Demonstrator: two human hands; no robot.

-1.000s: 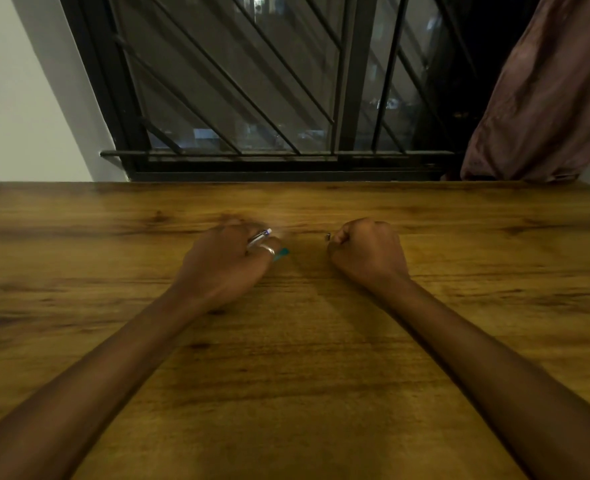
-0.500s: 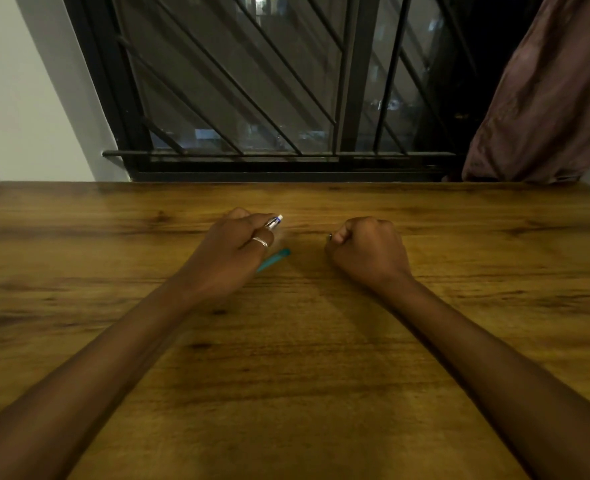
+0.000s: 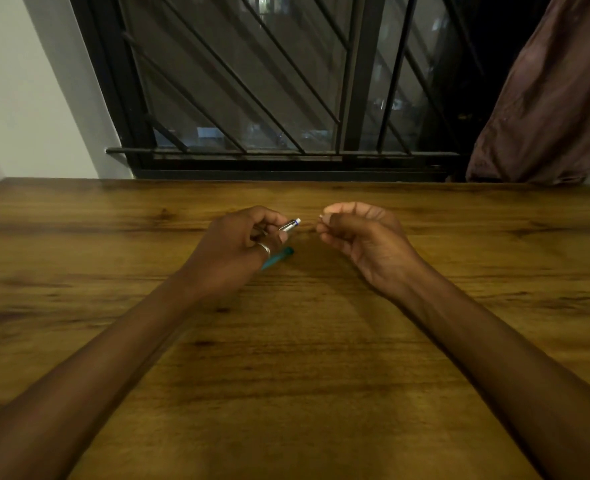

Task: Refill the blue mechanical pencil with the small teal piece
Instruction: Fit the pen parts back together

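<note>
My left hand (image 3: 238,249) is closed around the blue mechanical pencil (image 3: 290,225); only its silver end with a blue tip sticks out to the right, above the table. The small teal piece (image 3: 277,258) lies on the wooden table (image 3: 286,358) just under and right of that hand, partly hidden by the fingers. My right hand (image 3: 362,239) is raised a little right of the pencil's end, its thumb and forefinger pinched on something tiny and pale (image 3: 321,216) that I cannot make out.
The table's far edge meets a window with black bars (image 3: 252,98). A brownish curtain (image 3: 549,109) hangs at the back right, and a white wall (image 3: 27,98) is at the back left.
Both hands have lifted and turned from resting fists. The right hand has opened up its fist into a pinch. The pencil's end has stayed pointing right, and the teal piece now shows more.
</note>
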